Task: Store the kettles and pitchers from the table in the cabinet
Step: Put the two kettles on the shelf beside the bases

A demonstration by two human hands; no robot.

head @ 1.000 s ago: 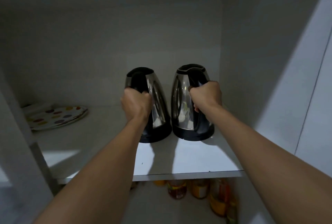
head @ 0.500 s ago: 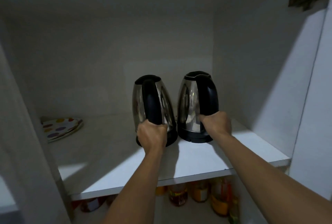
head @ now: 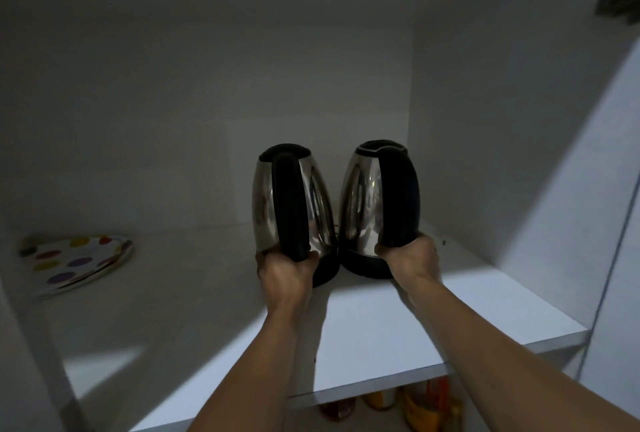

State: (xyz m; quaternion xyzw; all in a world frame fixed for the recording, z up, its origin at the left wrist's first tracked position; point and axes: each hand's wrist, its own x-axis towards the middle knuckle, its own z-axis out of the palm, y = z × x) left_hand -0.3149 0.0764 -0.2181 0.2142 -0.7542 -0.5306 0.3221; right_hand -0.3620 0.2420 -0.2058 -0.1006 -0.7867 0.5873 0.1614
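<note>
Two steel kettles with black handles and bases stand upright side by side on the white cabinet shelf. My left hand grips the bottom of the handle of the left kettle. The right kettle has my right hand wrapped around the lower end of its handle. Both handles face me. The kettles almost touch at their bases.
A stack of plates with coloured dots lies at the shelf's left side. The cabinet's right wall is close to the right kettle. Jars and bottles stand on the shelf below. A door hinge shows at top right.
Both hands have slid down the handles from the top to the bottom. The kettles now sit deeper on the shelf, and my view has pulled back and tilted.
</note>
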